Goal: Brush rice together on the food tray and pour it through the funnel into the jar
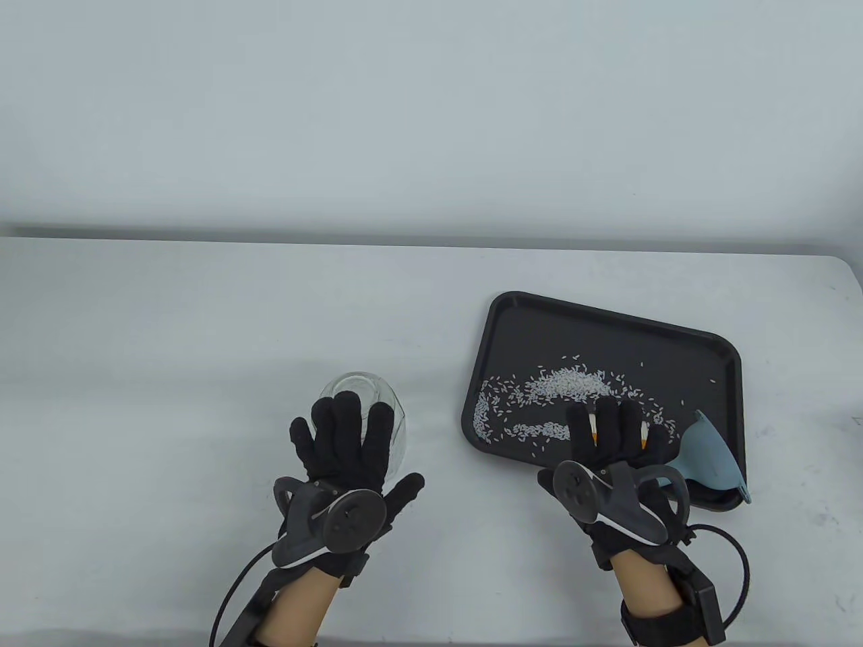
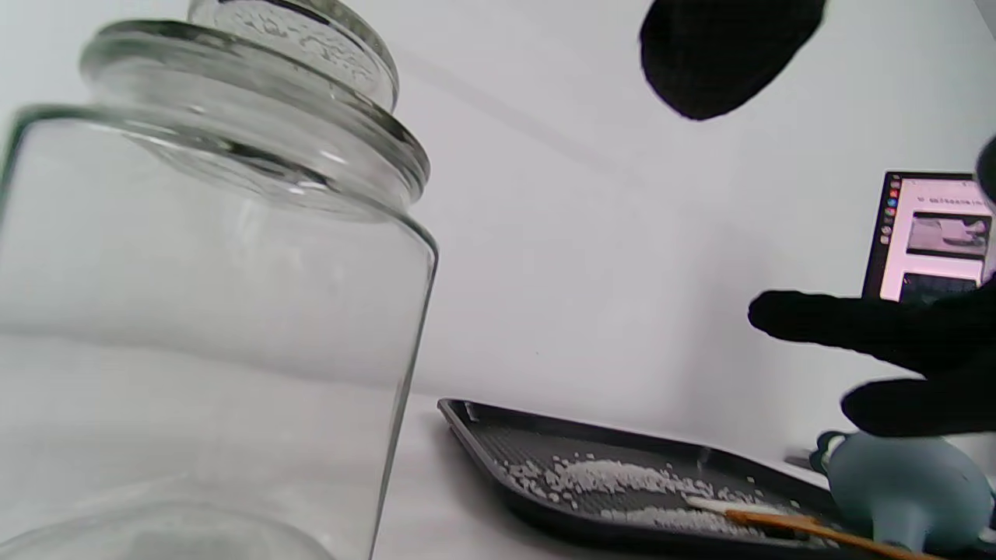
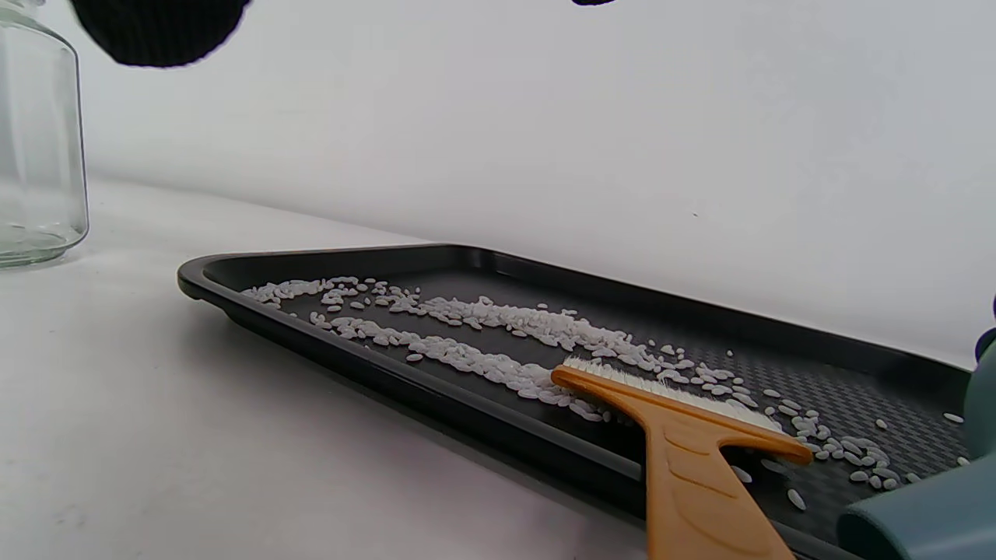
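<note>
Black, white, orange and blue-grey on a pale table

The food tray [image 1: 725, 404] was black with a fine dotted texture, strewn with white rice [image 1: 566, 384]. The brush [image 3: 685, 459] had an orange handle and white bristles. The funnel [image 1: 708, 461] was dusty blue-grey, the jar [image 2: 194, 311] clear glass, both gloves black, the table [image 1: 168, 337] off-white.

Left hand [image 1: 350, 438] flat, fingers spread and straight, palm down, tracker on its back. Right hand [image 1: 610, 438] palm down too, fingers extended forward, thumb out left. Both forearms enter from below.
</note>
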